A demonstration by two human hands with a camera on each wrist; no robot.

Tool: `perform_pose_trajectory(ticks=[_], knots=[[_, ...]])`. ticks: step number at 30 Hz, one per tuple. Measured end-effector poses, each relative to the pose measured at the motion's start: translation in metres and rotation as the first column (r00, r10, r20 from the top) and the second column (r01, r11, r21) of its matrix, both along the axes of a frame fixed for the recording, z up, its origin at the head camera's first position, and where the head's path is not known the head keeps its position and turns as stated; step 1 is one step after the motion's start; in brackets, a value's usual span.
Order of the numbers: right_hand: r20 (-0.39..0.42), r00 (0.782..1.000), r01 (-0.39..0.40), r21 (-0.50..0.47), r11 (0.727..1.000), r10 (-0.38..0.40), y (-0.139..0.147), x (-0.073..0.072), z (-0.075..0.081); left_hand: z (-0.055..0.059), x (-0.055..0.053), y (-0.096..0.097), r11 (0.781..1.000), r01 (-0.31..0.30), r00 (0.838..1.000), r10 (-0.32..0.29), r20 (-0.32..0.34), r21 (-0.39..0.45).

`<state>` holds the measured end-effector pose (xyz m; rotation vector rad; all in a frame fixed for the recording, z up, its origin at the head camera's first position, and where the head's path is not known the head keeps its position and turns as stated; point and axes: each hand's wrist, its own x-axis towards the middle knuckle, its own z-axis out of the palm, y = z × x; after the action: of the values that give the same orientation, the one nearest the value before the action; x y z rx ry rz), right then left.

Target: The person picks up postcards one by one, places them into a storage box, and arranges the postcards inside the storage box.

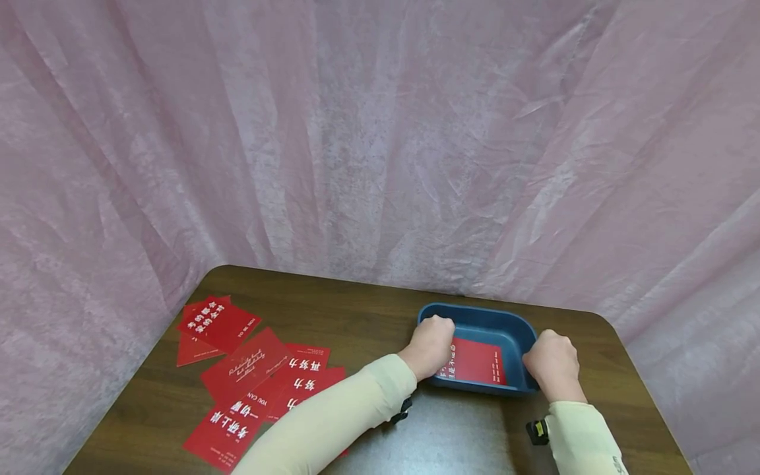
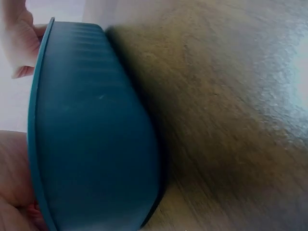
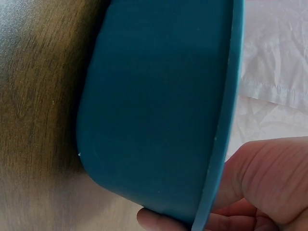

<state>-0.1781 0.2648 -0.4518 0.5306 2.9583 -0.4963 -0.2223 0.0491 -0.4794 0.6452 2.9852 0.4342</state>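
A blue plastic tray [image 1: 513, 346] sits on the table toward the right. Inside it lies a red card [image 1: 479, 361] with white writing, partly covered by my left hand [image 1: 432, 346]. That hand grips the tray's left rim, its palm side above the edge in the left wrist view, where the tray's outer wall [image 2: 96, 120] fills the middle. On the opposite end, my right hand [image 1: 553, 366] pinches the rim, with a finger under the lip and the thumb inside in the right wrist view, beside the outer wall [image 3: 154, 96].
Several red cards with white lettering [image 1: 243, 369] lie spread and overlapping on the left of the brown wooden table [image 1: 368, 323]. My left forearm covers part of them. Pink curtains [image 1: 368, 145] hang behind the table and along its sides.
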Motion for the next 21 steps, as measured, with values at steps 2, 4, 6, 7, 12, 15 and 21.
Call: perform_pose_trajectory(ticks=[2, 4, 6, 7, 12, 15, 21], knots=[[0.0, 1.0, -0.004, 0.002, 1.0, 0.004, 0.0, 0.0, 0.0, -0.001, 0.001, 0.0, 1.0, 0.01, 1.0, -0.01, -0.012, -0.023], [0.001, 1.0, -0.005, 0.006, 1.0, 0.005, -0.001, 0.0, 0.001, -0.001, 0.002, 0.0, 0.999, 0.017, 1.0, -0.018, -0.018, -0.03], [0.002, 1.0, -0.007, 0.009, 1.0, 0.007, -0.001, 0.0, 0.001, -0.002, 0.002, 0.0, 0.999, 0.024, 0.999, -0.025, -0.03, -0.031], [0.001, 1.0, -0.007, 0.011, 1.0, 0.007, -0.001, 0.0, 0.001, -0.002, 0.002, 0.0, 0.999, 0.027, 0.999, -0.028, -0.033, -0.03], [0.006, 1.0, -0.005, 0.017, 1.0, 0.004, -0.001, 0.0, 0.001, 0.0, 0.002, -0.002, 0.999, 0.033, 0.999, -0.033, -0.023, -0.002], [0.009, 1.0, -0.004, 0.017, 1.0, 0.004, -0.002, 0.001, 0.0, 0.007, 0.002, -0.01, 0.997, 0.046, 0.999, -0.047, 0.024, 0.061], [0.006, 1.0, -0.001, 0.012, 1.0, 0.001, -0.003, 0.002, 0.001, 0.036, -0.01, -0.052, 0.972, 0.06, 0.997, -0.048, -0.058, 0.227]])
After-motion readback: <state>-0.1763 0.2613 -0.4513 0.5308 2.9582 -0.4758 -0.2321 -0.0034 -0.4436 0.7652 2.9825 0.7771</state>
